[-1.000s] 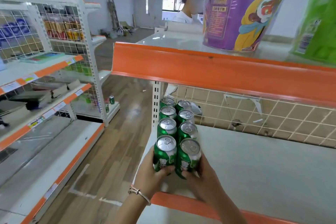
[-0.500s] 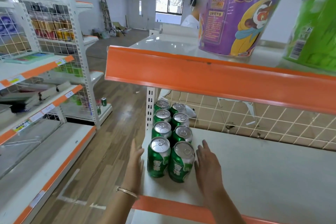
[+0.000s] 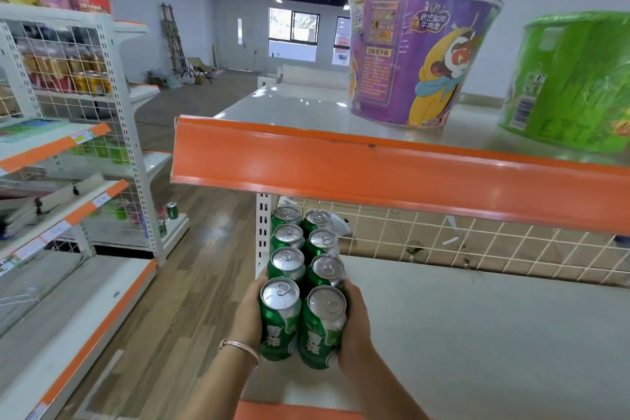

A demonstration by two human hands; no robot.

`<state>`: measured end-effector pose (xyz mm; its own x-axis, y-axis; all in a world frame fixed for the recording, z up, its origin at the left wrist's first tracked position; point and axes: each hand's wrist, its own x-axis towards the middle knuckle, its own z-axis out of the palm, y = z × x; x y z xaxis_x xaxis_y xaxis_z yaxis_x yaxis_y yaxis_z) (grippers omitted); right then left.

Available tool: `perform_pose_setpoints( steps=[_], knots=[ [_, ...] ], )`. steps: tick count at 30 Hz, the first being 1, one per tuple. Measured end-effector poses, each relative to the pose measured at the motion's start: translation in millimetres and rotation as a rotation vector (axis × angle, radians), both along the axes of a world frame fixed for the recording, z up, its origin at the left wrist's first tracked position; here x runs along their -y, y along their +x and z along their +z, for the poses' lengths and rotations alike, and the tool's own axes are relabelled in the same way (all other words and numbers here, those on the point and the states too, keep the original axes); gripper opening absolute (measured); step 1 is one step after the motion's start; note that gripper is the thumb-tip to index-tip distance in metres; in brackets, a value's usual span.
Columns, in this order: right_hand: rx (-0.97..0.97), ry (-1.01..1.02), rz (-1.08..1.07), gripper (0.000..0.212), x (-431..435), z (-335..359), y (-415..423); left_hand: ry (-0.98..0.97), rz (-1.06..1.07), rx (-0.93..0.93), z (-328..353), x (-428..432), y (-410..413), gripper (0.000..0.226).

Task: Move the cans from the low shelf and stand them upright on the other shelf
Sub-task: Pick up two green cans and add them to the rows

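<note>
hands: the left hand and right hand press in from either side on the front pair of cans, fingers wrapped round the outer walls.
handling: likely full, so weighty; smooth painted metal, stiff but slippery — best taken low on the sides, not by the rims.
look: green bodies with white lettering, silver tops, pull tabs up, all upright.
where: at the left front of the white shelf, heading a double row of cans that runs back to the wire grid.
beyond: two noodle tubs on the shelf above — more green cans low on the far rack.
</note>
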<state>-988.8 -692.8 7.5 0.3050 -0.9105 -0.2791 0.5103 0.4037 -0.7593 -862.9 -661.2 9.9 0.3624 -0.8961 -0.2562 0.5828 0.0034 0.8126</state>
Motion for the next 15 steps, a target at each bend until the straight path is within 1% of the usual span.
perform_pose_setpoints(
  steps=[2, 4, 7, 9, 10, 11, 13, 14, 15],
  knots=[
    [0.007, -0.03, -0.004, 0.039, -3, 2, 1, 0.019, -0.01, 0.015, 0, -1, 4, 0.027],
    [0.011, -0.044, 0.029, 0.035, -3, 2, -2, 0.016, -0.044, 0.033, 1, -3, 6, 0.029],
    [-0.027, -0.057, 0.031, 0.041, -5, 4, -7, 0.027, -0.028, 0.053, -2, -9, 3, 0.038],
    [-0.06, -0.077, 0.022, 0.043, -3, -3, -8, 0.082, 0.081, 0.092, -11, -18, -1, 0.055],
    [-0.087, -0.092, -0.003, 0.048, 0, -14, -9, 0.132, 0.138, 0.133, -15, -23, -5, 0.066],
    [-0.104, -0.091, -0.064, 0.055, 6, -34, -13, 0.177, 0.211, 0.208, -15, -31, -10, 0.069],
    [-0.13, -0.085, -0.117, 0.076, 11, -64, -22, 0.248, 0.399, 0.342, -3, -50, -28, 0.048],
    [-0.133, -0.056, -0.128, 0.081, 2, -62, -30, 0.233, 0.445, 0.407, 5, -59, -37, 0.045],
    [-0.128, -0.018, -0.162, 0.075, -13, -47, -34, 0.191, 0.445, 0.465, 11, -66, -48, 0.05]
  ],
)
